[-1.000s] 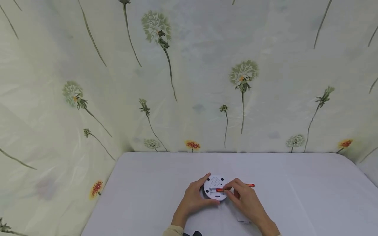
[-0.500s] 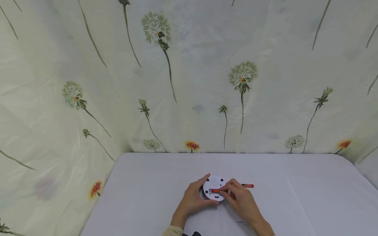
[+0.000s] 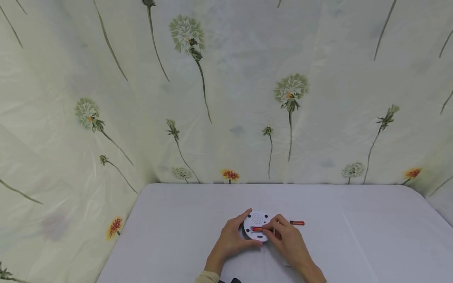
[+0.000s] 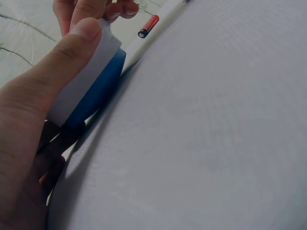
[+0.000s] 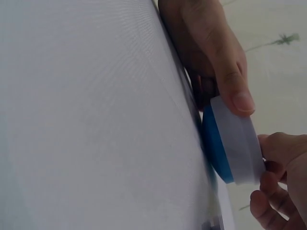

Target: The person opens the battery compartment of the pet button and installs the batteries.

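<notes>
A round white device lies with its dotted speaker grille and battery compartment facing up. Its lower part is blue in the left wrist view. My left hand grips the device's rim from the left, thumb at the near edge and fingers round the far side. Thumb and fingertips of my right hand pinch the right end of a red battery, which lies along the compartment. That end is hidden behind the fingers. Another red battery rests on the table beyond the right hand.
The white tabletop ends at a flower-printed curtain at the back. A small pale piece shows beside the right wrist, mostly hidden. Something dark pokes in at the bottom edge.
My right hand has shifted slightly left, carrying the red battery further over the compartment, where it now sits lower and flatter. The left hand and the device hold almost still.
</notes>
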Tool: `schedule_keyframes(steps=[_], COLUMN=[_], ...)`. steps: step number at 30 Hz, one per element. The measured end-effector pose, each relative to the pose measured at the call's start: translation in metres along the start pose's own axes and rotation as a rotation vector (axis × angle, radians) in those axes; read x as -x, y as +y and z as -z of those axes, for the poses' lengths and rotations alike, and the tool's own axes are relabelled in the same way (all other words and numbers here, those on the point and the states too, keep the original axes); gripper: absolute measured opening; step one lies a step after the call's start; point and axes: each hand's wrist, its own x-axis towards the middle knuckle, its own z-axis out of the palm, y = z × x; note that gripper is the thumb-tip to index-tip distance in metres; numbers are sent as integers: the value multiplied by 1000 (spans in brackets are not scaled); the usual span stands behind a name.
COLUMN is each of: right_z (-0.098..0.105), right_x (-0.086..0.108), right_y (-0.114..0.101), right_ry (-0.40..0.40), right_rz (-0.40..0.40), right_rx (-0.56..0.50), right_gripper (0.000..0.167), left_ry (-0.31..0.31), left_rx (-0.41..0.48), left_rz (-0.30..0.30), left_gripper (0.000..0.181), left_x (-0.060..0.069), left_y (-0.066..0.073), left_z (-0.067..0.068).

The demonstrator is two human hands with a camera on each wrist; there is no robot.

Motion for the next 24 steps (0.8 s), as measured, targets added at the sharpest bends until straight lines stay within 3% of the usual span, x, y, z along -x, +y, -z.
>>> schedule_keyframes(steps=[13, 24], right_z=[-2, 0], right_x=[-2, -5], right_y=[-4, -4], right_ry=[-19, -83], right_rz=[-118, -154], right_rx=[-18, -90], right_gripper=[19, 20], left_ry=[0, -5], left_rx=[13, 9], left_rz=[26, 22], left_gripper=[99, 99], left_x=[1, 0], left_y=[0, 1], left_z=[-2, -1])
